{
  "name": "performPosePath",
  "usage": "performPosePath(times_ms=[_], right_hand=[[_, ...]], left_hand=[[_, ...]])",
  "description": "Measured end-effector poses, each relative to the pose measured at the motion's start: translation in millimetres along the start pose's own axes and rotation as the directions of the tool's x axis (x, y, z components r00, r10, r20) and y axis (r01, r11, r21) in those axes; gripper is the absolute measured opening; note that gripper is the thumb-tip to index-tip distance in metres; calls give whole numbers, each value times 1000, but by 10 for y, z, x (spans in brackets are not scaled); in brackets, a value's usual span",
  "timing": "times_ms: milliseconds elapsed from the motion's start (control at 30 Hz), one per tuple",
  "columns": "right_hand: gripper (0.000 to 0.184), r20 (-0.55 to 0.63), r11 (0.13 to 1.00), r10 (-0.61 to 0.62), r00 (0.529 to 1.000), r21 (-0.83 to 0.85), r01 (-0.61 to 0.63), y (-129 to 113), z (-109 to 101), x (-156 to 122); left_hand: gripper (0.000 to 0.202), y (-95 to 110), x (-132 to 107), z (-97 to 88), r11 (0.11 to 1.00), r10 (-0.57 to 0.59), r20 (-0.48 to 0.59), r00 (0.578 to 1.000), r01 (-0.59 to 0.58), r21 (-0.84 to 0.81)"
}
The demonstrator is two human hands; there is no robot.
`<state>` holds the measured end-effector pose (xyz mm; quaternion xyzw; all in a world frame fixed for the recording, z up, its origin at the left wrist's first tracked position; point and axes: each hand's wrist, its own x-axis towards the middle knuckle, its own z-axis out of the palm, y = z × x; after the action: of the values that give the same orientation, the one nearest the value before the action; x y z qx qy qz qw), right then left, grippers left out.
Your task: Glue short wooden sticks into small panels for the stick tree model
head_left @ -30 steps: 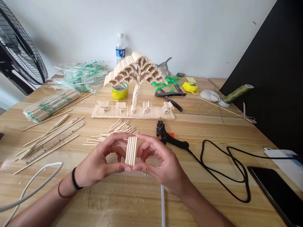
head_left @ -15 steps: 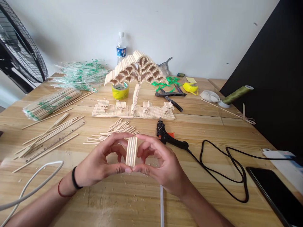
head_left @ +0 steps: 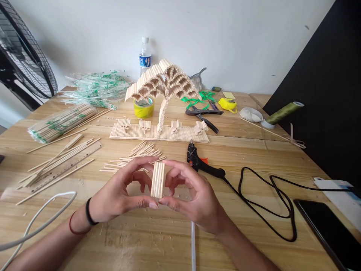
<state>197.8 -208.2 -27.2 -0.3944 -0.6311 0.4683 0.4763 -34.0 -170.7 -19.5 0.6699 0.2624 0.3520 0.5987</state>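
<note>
Stick panel (head_left: pixel 158 180), at six o'clock from the stick tree (head_left: pixel 166 90), is pinched end to end by the left hand (head_left: pixel 114 199) and right hand (head_left: pixel 201 199); uneven pressure could skew or part its sticks.

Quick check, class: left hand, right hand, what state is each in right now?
Left hand: closed on the stick panel, sharing the hold.
Right hand: closed on the same panel, thumb below, fingers above.
</note>
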Motion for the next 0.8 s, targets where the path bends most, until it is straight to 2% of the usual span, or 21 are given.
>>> performPosePath(times_ms=[100, 367, 800], right_hand=[[64, -2, 1000, -1, 1000, -10, 1, -12, -2, 6], [63, -3, 998, 2, 1000, -57, -2, -13, -3, 16], [63, 2, 1000, 2, 1000, 21, -2, 24, 17, 9]], left_hand=[[81, 26, -5, -6, 1000, -7, -9, 1000, 7, 10], [66, 55, -3, -5, 998, -7, 14, 1000, 6, 65], [60, 51, -11, 25, 995, 2, -2, 1000, -2, 104]])
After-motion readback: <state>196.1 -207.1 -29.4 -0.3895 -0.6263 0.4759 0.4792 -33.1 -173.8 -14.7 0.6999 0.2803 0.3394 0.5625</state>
